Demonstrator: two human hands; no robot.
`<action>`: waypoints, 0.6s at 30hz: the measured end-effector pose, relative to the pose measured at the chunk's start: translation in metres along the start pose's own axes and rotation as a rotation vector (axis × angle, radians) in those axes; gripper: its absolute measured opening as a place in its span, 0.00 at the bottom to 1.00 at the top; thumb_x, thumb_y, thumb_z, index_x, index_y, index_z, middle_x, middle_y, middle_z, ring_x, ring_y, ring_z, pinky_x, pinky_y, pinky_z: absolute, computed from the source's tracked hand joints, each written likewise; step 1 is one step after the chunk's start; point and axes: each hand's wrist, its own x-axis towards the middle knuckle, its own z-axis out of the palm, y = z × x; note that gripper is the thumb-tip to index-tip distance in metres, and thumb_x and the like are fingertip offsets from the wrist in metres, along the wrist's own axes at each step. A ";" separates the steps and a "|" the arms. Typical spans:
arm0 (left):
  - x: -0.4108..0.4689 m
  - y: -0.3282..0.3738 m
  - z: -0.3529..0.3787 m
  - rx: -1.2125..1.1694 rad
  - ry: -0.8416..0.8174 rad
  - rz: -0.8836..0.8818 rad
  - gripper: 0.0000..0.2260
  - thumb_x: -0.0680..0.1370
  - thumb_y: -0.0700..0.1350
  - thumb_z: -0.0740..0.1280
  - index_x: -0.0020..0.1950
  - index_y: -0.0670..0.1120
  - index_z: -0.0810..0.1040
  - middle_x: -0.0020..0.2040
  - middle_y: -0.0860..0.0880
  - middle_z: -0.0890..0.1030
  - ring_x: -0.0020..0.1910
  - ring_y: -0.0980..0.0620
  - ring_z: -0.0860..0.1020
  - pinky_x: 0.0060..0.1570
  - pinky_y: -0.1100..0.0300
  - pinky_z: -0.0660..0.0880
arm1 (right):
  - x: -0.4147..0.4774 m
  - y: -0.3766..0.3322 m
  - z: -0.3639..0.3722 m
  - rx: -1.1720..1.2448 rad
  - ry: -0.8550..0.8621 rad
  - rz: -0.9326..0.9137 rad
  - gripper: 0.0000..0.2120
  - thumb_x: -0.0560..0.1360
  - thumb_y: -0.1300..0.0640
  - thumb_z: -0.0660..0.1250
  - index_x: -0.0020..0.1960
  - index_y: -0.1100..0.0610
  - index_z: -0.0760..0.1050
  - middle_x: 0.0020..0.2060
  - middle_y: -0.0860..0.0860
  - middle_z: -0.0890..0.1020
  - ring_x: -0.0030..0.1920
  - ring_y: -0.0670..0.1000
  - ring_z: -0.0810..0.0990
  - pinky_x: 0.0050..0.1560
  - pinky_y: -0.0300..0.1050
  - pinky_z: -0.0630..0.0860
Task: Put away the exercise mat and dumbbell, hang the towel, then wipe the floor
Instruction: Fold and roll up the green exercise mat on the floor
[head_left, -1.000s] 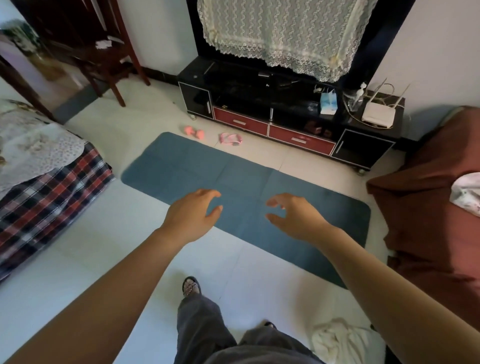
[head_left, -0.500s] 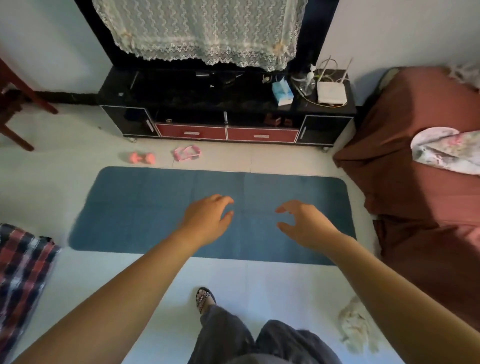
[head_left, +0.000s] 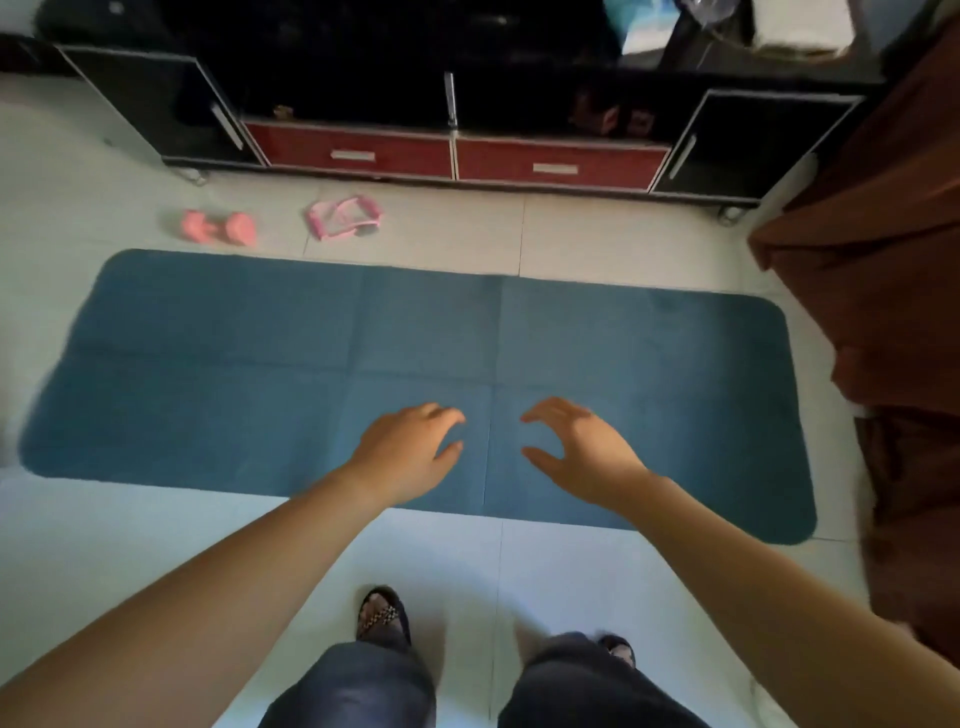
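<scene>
You get no readable text, labels, brands or numbers here. The pale blue box on top of the TV cabinet is blurred and cut off by the frame edge, so any print on it can't be made out.

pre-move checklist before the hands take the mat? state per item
1. Mat spread flat on the floor: ok.
2. Mat top free of items: ok; the dumbbell and a pink strap-like item lie on the tiles beyond its far edge.
3. Left hand empty, fingers relaxed: ok.
4. Right hand empty, fingers relaxed: ok.
5. Feet off the mat: ok; both sandals stand on tile short of its near edge.
6. Hands touching the mat: cannot tell; they are over its middle, near the near edge.
</scene>
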 end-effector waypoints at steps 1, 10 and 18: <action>0.019 -0.013 0.027 -0.025 0.021 0.024 0.16 0.80 0.51 0.57 0.68 0.51 0.68 0.66 0.52 0.73 0.63 0.49 0.72 0.57 0.55 0.71 | 0.017 0.019 0.025 -0.014 -0.008 -0.006 0.18 0.74 0.50 0.66 0.63 0.52 0.72 0.62 0.47 0.74 0.62 0.52 0.72 0.58 0.48 0.72; 0.167 -0.137 0.245 0.139 0.077 0.211 0.18 0.79 0.51 0.59 0.69 0.51 0.69 0.66 0.51 0.73 0.63 0.47 0.74 0.60 0.55 0.70 | 0.150 0.197 0.217 -0.334 -0.049 -0.097 0.25 0.76 0.47 0.62 0.70 0.52 0.62 0.70 0.50 0.63 0.70 0.52 0.61 0.66 0.48 0.62; 0.219 -0.133 0.323 0.158 0.072 0.215 0.23 0.78 0.54 0.61 0.72 0.50 0.63 0.71 0.51 0.66 0.67 0.48 0.69 0.63 0.55 0.67 | 0.164 0.239 0.303 -0.293 0.017 -0.009 0.29 0.75 0.44 0.62 0.72 0.53 0.59 0.73 0.51 0.58 0.73 0.53 0.57 0.68 0.50 0.60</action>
